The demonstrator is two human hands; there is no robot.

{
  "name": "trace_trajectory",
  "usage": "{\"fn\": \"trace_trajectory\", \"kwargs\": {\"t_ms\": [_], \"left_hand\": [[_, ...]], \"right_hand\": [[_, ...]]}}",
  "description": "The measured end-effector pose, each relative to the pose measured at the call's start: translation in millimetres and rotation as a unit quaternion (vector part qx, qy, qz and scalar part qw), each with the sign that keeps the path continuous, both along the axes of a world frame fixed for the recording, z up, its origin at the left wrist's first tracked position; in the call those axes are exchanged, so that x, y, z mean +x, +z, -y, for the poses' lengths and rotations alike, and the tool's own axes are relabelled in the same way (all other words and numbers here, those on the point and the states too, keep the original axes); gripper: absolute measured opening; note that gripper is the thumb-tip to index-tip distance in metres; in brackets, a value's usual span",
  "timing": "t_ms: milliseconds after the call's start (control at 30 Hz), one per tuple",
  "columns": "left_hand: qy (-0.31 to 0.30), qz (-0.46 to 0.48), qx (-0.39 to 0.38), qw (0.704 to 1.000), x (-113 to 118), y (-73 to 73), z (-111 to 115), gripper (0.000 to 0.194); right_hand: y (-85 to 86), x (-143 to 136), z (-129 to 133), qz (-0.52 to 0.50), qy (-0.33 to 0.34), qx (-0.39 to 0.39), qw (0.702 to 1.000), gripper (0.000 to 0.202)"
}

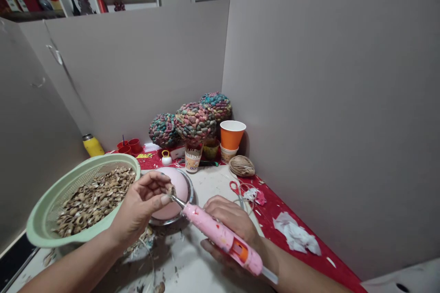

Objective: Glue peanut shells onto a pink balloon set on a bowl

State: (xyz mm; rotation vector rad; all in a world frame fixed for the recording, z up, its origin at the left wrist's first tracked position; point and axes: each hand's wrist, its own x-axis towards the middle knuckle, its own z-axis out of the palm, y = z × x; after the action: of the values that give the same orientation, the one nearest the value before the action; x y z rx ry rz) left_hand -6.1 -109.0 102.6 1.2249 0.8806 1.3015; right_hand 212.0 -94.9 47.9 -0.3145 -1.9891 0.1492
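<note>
My left hand [146, 197] pinches a small brown nut shell [171, 190] between thumb and fingers. My right hand [233, 222] is wrapped around a pink hot glue gun [209, 230], its metal nozzle touching or very near the shell. A clear glue stick [270, 274] sticks out of the gun's back end. Behind both hands, a pale pink dome [172, 178] sits in a round metal dish [191, 192]. To the left of my left hand stands a green colander [41, 219] full of nut shells [98, 201].
Several balls covered in coloured shells [195, 121] stand at the back, beside an orange paper cup [233, 135]. Twine [241, 165], red-handled scissors [234, 187] and crumpled tissue [296, 233] lie to the right. A yellow bottle [92, 145] leans back left. Grey partitions [330, 100] enclose the table.
</note>
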Motion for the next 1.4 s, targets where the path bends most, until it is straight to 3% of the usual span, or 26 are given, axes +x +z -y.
{"fn": "trace_trajectory", "kwargs": {"t_ms": [467,800,1133,1400], "left_hand": [[0.020,-0.043,0.047,0.998,-2.6,-4.7,-1.2,0.033],[0.022,-0.067,0.056,0.996,-3.9,-7.1,-0.5,0.031],[0.022,-0.068,0.063,0.995,-1.5,-6.8,-2.6,0.031],[0.025,-0.066,0.068,0.995,-1.5,-6.5,-0.2,0.030]], "right_hand": [[-5.6,-0.6,-0.1,0.005,-0.028,-0.001,1.000,0.018],[-0.1,-3.8,0.1,0.005,-0.067,0.030,0.997,0.024],[-8.9,-2.8,-3.6,0.008,-0.066,0.027,0.997,0.025],[-5.8,-2.4,-2.0,0.004,-0.065,0.034,0.997,0.026]]}}
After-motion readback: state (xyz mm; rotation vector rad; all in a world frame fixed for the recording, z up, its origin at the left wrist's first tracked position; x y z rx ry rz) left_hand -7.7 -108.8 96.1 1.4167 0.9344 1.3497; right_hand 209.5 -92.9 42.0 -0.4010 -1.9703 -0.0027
